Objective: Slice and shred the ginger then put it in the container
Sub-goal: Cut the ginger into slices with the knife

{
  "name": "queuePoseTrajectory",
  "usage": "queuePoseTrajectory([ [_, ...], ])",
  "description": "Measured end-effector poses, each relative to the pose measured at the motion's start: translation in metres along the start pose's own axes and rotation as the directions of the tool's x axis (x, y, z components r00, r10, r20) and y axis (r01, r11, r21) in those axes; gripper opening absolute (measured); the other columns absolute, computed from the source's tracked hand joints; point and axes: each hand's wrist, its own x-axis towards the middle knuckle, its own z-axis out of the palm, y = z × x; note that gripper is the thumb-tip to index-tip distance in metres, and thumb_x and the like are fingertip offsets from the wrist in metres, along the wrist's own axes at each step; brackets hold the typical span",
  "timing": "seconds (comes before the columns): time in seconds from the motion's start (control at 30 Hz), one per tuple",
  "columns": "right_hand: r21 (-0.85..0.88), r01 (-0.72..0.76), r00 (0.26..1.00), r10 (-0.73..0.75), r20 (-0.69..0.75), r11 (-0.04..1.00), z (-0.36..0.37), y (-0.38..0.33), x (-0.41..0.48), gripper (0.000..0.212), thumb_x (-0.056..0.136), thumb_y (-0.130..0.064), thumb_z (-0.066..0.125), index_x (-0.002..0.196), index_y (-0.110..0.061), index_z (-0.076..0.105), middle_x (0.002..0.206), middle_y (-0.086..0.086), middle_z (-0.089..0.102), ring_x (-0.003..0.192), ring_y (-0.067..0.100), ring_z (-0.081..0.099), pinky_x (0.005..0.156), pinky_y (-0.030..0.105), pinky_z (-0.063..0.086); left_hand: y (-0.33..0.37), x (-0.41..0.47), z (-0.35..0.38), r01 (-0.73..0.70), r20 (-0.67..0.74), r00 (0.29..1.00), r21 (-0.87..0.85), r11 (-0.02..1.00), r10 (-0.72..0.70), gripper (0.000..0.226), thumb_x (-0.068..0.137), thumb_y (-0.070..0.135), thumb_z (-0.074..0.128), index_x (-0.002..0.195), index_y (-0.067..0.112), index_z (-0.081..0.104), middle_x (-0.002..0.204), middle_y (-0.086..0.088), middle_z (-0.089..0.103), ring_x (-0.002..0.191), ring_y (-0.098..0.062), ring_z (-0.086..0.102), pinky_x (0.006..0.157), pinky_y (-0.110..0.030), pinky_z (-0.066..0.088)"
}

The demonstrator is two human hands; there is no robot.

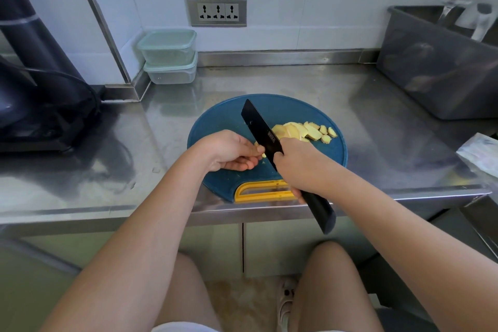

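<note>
**Inspector:** Status of the slicing?

**Assistant:** Largely done, by my reading. A fanned row of ginger slices lies on the blue cutting board, just right of the blade. The left hand pinches a small ginger stub at its fingertips, right against the blade.

**Inspector:** And the tool?

**Assistant:** The right hand is clenched round the handle of the black knife, with the tip raised and pointing away from the person.

**Inspector:** Any shredding?

**Assistant:** None visible; every piece is a flat slice. That step remains outstanding, as does the transfer.

**Inspector:** Where is the receptacle?

**Assistant:** Two stacked containers sit at the back left of the steel counter, well apart from the board, lids on (which one is intended, I cannot tell). I see no ginger in them.
</note>
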Motion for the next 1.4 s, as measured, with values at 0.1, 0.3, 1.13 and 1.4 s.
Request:
queuePoseTrajectory([
  [0.1, -0.012, 0.014, 0.999, -0.014, -0.042, 1.000, 0.007, 0.001, -0.007, 0.018, 0.097, -0.013, 0.031, 0.103, -0.003, 0.045, 0.067, 0.005, 0.046, 0.050, 0.017, 0.044, 0.043, 0.024, 0.034, -0.002, 0.000, 0.000, -0.015, 0.008, 1.000, 0.012, 1.000, 0.015, 0.016, 0.087, 0.021, 0.064, 0.079, 0.007, 0.066, 0.052, 0.002, 0.062, 0.045, -0.004, 0.057, 0.044, -0.013, 0.047],
  [0.3, 0.007, -0.036, 0.999, 0.036, -0.001, 0.999, 0.006, 0.003, -0.011, 0.021, 0.097, -0.015, 0.030, 0.102, -0.002, 0.047, 0.065, 0.005, 0.049, 0.047, 0.014, 0.047, 0.040, 0.024, 0.035, -0.001, 0.003, -0.002, -0.018, 0.035, 0.999, 0.035, 0.999, 0.017, 0.016, 0.088, 0.020, 0.063, 0.079, 0.006, 0.066, 0.051, 0.002, 0.061, 0.044, -0.003, 0.056, 0.044, -0.012, 0.047],
  [1.13, 0.033, -0.069, 0.998, 0.069, 0.002, 0.997, -0.026, 0.010, -0.010, 0.017, 0.100, -0.017, 0.032, 0.091, -0.009, 0.045, 0.062, 0.009, 0.052, 0.036, 0.015, 0.049, 0.041, 0.025, 0.045, -0.019, -0.007, 0.003, -0.175, -0.364, 0.915, 0.036, 0.984, 0.176, 0.016, 0.089, 0.022, 0.064, 0.081, 0.009, 0.063, 0.063, -0.003, 0.064, 0.046, -0.009, 0.059, 0.047, -0.020, 0.049],
  [1.4, 0.199, -0.120, 0.992, 0.111, 0.055, 0.973, -0.030, 0.028, -0.011, 0.016, 0.100, -0.016, 0.035, 0.096, -0.006, 0.047, 0.049, 0.007, 0.050, 0.029, 0.015, 0.046, 0.039, 0.024, 0.042, -0.013, -0.004, 0.004, -0.192, -0.298, 0.871, 0.525, 0.829, 0.390, 0.027, 0.077, 0.031, 0.075, 0.102, 0.024, 0.067, 0.092, 0.008, 0.062, 0.086, -0.010, 0.059, 0.070, -0.022, 0.046],
])
